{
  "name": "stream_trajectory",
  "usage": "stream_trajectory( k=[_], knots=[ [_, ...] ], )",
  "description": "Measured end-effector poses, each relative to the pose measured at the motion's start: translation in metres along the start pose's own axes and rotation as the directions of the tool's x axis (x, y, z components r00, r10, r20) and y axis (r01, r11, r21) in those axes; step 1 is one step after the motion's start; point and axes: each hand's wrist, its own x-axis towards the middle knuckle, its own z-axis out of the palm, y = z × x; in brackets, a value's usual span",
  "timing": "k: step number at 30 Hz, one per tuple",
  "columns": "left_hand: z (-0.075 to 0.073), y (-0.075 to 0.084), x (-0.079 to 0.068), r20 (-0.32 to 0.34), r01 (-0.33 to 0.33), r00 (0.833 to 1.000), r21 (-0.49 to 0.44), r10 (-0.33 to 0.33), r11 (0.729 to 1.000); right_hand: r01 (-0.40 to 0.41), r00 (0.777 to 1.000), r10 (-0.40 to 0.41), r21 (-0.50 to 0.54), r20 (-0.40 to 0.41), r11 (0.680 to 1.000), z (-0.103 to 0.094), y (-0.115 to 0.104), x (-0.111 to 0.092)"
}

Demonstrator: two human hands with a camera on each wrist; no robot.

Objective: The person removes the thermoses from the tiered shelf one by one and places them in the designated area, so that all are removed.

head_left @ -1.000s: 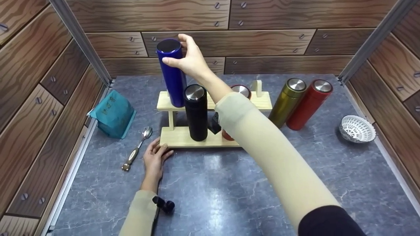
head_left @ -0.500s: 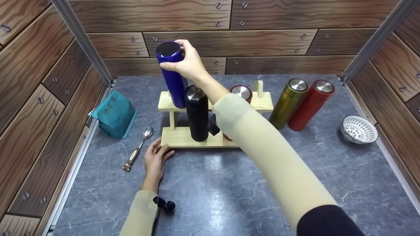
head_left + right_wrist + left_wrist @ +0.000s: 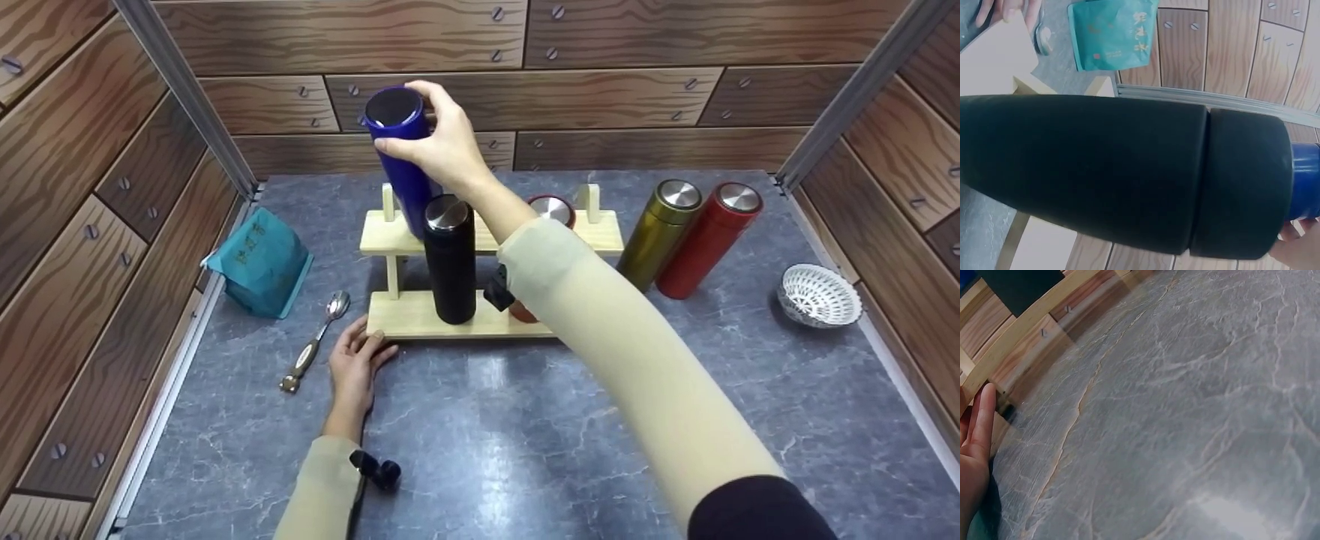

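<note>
My right hand [image 3: 444,146] grips a blue thermos [image 3: 405,165] near its top, thumb in front and fingers behind. The thermos stands over the left part of the upper shelf of a two-tier wooden rack [image 3: 397,315]; the black thermos [image 3: 452,262] on the lower shelf hides its base. Partly behind my right forearm is a red thermos [image 3: 551,210] on the rack. My left hand [image 3: 354,367] holds the rack's lower left front corner, thumb on top. In the right wrist view the black thermos [image 3: 1100,169] covers most of the blue thermos [image 3: 1304,180].
On the right lean a gold thermos [image 3: 660,232] and another red thermos [image 3: 709,240], close together. Farther right sits a white woven-look bowl [image 3: 817,296]. To the left are a teal pouch [image 3: 262,262] and a spoon [image 3: 315,345]. Wood-patterned walls [image 3: 465,97] enclose the grey marbled table [image 3: 480,442].
My right hand has moved the blue thermos slightly to the right along the upper shelf, uncovering the rack's left back post. The left hand stays at the rack's corner.
</note>
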Motion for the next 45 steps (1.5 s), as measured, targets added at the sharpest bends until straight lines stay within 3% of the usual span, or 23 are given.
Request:
stream_trajectory(
  k=[13, 19, 28, 34, 38, 45],
  knots=[
    [0.0, 0.0, -0.001, 0.004, -0.006, 1.0, -0.008, 0.007, 1.0, 0.052, 0.999, -0.052, 0.021, -0.01, 0.998, -0.022, -0.005, -0.005],
    [0.001, 0.0, -0.001, -0.011, 0.0, 1.0, -0.019, 0.0, 1.0, 0.038, 0.998, -0.037, 0.025, -0.042, 0.999, -0.037, -0.009, -0.009],
    [0.001, 0.0, -0.002, -0.006, 0.001, 1.0, -0.017, -0.001, 1.0, 0.03, 0.995, -0.028, 0.022, -0.091, 0.999, -0.064, -0.038, -0.033],
    [0.001, 0.002, -0.001, 0.001, -0.007, 1.0, -0.011, 0.007, 1.0, 0.055, 0.988, -0.05, 0.028, -0.144, 0.998, -0.083, -0.024, -0.029],
    [0.001, 0.001, -0.001, 0.002, -0.008, 1.0, -0.007, 0.008, 1.0, 0.047, 0.983, -0.041, 0.03, -0.179, 0.998, -0.094, -0.027, -0.035],
    [-0.001, -0.001, -0.002, 0.0, -0.008, 1.0, 0.002, 0.008, 1.0, 0.023, 0.973, -0.013, 0.04, -0.232, 0.999, -0.118, -0.004, -0.027]
  ],
)
